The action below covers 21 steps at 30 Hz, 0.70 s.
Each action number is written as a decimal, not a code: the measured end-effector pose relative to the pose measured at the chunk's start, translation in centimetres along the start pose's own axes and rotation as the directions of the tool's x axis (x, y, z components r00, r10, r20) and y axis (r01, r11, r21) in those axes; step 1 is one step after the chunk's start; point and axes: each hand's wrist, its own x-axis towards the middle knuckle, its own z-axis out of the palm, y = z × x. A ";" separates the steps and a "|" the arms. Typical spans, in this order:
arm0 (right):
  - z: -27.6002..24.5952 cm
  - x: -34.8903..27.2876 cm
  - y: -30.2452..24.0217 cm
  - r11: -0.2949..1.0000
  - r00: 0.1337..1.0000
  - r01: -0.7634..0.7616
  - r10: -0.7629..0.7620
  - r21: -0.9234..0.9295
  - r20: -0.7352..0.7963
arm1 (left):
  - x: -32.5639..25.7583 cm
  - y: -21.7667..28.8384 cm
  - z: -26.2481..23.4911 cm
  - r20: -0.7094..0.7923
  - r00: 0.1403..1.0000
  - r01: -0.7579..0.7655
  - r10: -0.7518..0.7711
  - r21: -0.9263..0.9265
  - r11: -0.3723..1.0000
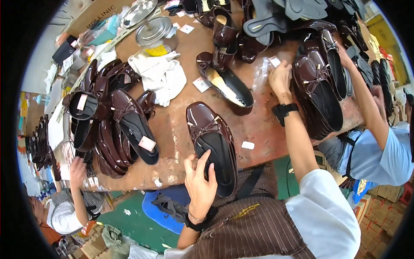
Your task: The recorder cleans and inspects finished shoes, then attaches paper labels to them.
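A worn brown worktable (267, 129) is filling most of the view, and glossy dark burgundy flat shoes are lying across it in heaps: one stack of such shoes (108, 129) is sitting on the table's left side, another stack of bow-trimmed burgundy shoes (319, 93) on its right. Near the table's front edge a single glossy burgundy flat shoe with a small bow and a black insole (213, 144) is lying with its heel toward the person. The left hand (199, 183) is touching that shoe's heel end, its fingers spread and loosely curled against the rim, not clamped around it. A crumpled white cloth (161, 75) is resting further back, in front of a round metal lidded tin (155, 32). The right hand (280, 77), a black watch on its wrist, is reaching out beside the right-hand stack, its fingertips pinching a small white paper tag (274, 61).
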 end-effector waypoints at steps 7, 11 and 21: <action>0.6 0.9 -0.3 0.995 0.987 0.083 -0.090 -0.057 -0.133 | -0.3 -0.4 0.5 -0.006 1.000 0.022 -0.023 -0.045 0.999; -0.1 0.2 0.7 1.000 0.999 -0.012 0.011 0.010 0.049 | 0.0 0.5 0.0 0.079 0.986 0.150 -0.145 -0.065 0.987; -2.7 -5.0 0.1 0.990 0.992 0.105 -0.111 0.093 0.060 | 0.0 -0.5 0.3 0.018 0.997 0.082 -0.081 -0.088 0.993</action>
